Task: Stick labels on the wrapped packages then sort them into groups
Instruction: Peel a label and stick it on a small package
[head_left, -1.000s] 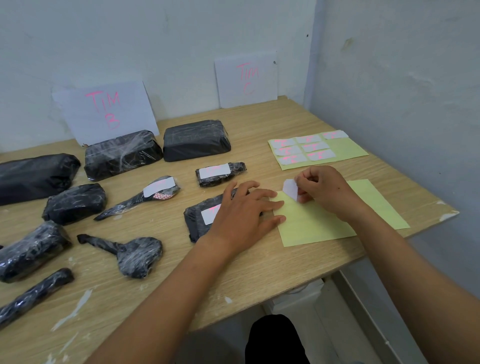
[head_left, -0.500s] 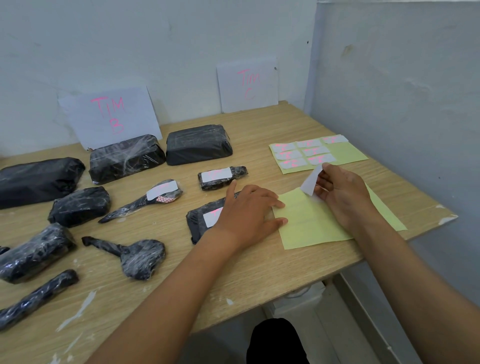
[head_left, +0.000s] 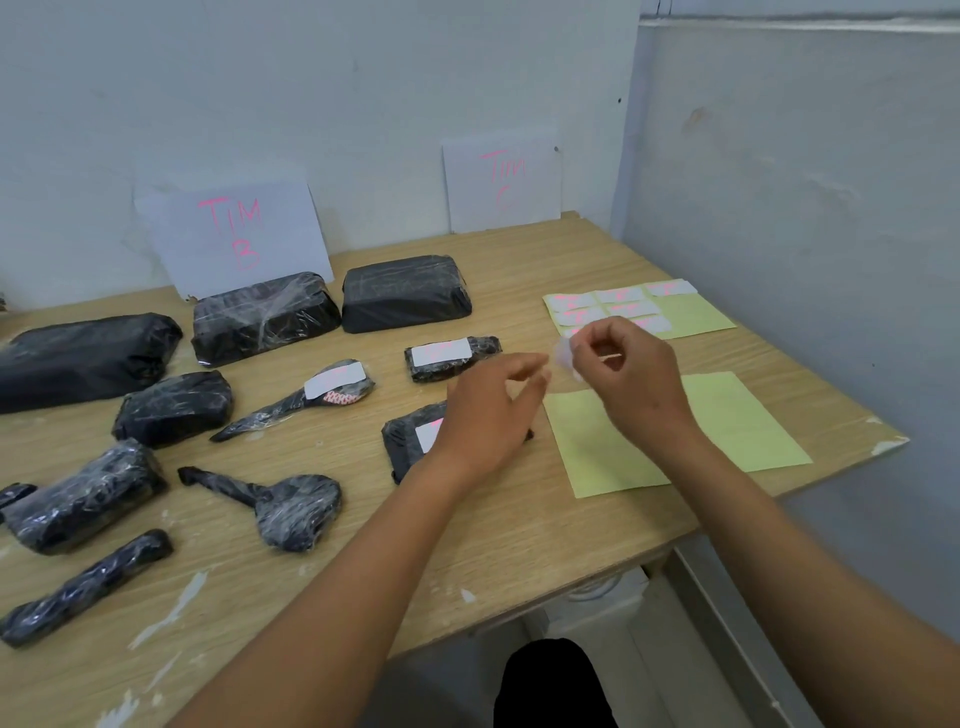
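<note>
My right hand (head_left: 631, 374) pinches a small white label (head_left: 563, 356), lifted above the table and blurred. My left hand (head_left: 488, 415) hovers with fingers relaxed just left of it, above a flat black package (head_left: 408, 441) that bears a label. A bare yellow backing sheet (head_left: 727, 426) lies under my right hand. Behind it a second yellow sheet (head_left: 696, 319) carries several white labels with pink writing. A small black package (head_left: 452, 357) and a wrapped brush (head_left: 311, 397) each bear a white label. Several unlabelled black packages lie to the left.
Two white signs lean on the back wall, "TIM B" (head_left: 234, 236) and "TIM C" (head_left: 501, 182). Two large black blocks (head_left: 265, 317) (head_left: 405, 293) lie before them. A grey wall (head_left: 805, 234) closes the right side. The table's front edge (head_left: 519, 618) runs near me.
My right hand has peeled the label off the near yellow sheet and raised it. My left hand has lifted off the sheet and package and risen toward the label.
</note>
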